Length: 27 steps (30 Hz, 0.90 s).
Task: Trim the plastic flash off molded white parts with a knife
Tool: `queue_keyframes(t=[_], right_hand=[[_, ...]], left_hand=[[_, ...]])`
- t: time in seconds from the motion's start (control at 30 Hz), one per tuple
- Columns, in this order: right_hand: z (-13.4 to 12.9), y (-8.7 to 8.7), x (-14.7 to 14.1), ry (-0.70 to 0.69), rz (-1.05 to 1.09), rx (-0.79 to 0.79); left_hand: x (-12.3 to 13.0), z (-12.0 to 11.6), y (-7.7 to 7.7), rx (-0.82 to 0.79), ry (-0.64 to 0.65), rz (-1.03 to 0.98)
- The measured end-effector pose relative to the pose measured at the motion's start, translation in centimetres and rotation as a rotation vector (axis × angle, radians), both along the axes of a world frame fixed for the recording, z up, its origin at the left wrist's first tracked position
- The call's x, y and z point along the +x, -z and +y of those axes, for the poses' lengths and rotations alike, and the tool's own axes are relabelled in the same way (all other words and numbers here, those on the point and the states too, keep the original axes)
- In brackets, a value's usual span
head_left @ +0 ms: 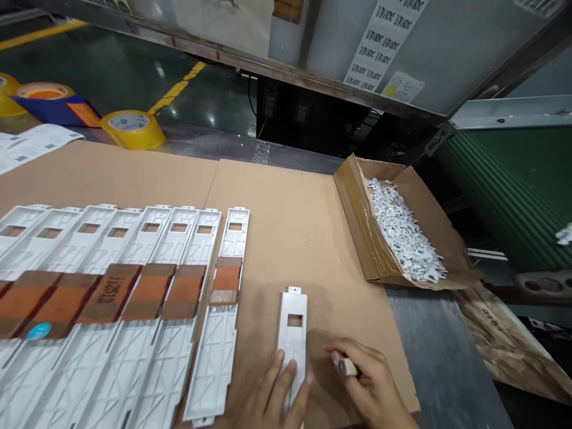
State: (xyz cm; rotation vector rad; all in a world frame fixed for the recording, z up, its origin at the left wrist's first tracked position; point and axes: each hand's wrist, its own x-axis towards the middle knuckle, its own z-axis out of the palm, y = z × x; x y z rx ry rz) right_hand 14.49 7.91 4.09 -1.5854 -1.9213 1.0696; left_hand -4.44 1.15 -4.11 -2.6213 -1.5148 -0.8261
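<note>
Through my feed, the white panel (292, 336) lies under the left hand (277, 399), fingers spread; the right hand (374, 381) closes round a stubby tool (348, 366) beside it. The label strip (382, 39) repeats upside-down codes I can't read surely. Beneath is cardboard (295, 232); beyond, green floor (129, 65). A parts box (360, 229) stands right, a tape roll (145, 134) far left.
</note>
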Motion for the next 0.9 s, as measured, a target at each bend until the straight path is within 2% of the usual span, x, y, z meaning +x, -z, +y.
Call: queue_keyframes(t=[0.1, 0.2, 0.27, 0.37, 0.47, 0.53, 0.6, 0.67, 0.77, 0.83, 0.9], right_hand=[[-1.6, 0.3, 1.0, 0.239, 0.017, -0.078], [-3.2, 0.5, 2.5, 0.427, 0.061, -0.094], [-4.2, 0.3, 4.1, 0.549, 0.129, -0.09], [-5.9, -1.0, 7.3, 0.809, 0.292, -0.056], [-7.5, -3.1, 10.5, 1.037, 0.427, -0.022], [-8.4, -4.0, 11.8, 1.114, 0.486, -0.03], [-9.2, -3.8, 12.0, 1.117, 0.476, 0.008], [-9.6, -2.7, 11.2, 1.034, 0.355, 0.061], [-9.2, -0.3, 8.4, 0.78, 0.082, 0.09], [-8.4, 1.0, 6.1, 0.562, -0.046, 0.121], [-7.3, 1.7, 3.8, 0.362, -0.126, 0.17]], left_hand=[[-1.3, 0.8, -0.4, 0.041, 0.117, 0.014], [-2.6, 2.6, -2.0, 0.045, 0.318, 0.08], [-2.7, 4.3, -4.1, 0.023, 0.443, 0.182], [-1.6, 6.6, -8.3, 0.098, 0.588, 0.248], [0.2, 7.5, -12.0, 0.113, 0.584, 0.211], [1.1, 7.1, -12.9, 0.081, 0.467, 0.192], [1.4, 6.0, -12.3, 0.078, 0.315, 0.209], [1.2, 4.5, -10.5, 0.078, 0.166, 0.267], [0.8, 2.1, -7.0, -0.009, 0.004, 0.434], [0.7, 0.5, -5.2, -0.055, -0.026, 0.504], [0.8, -0.6, -4.0, -0.084, -0.015, 0.503]])
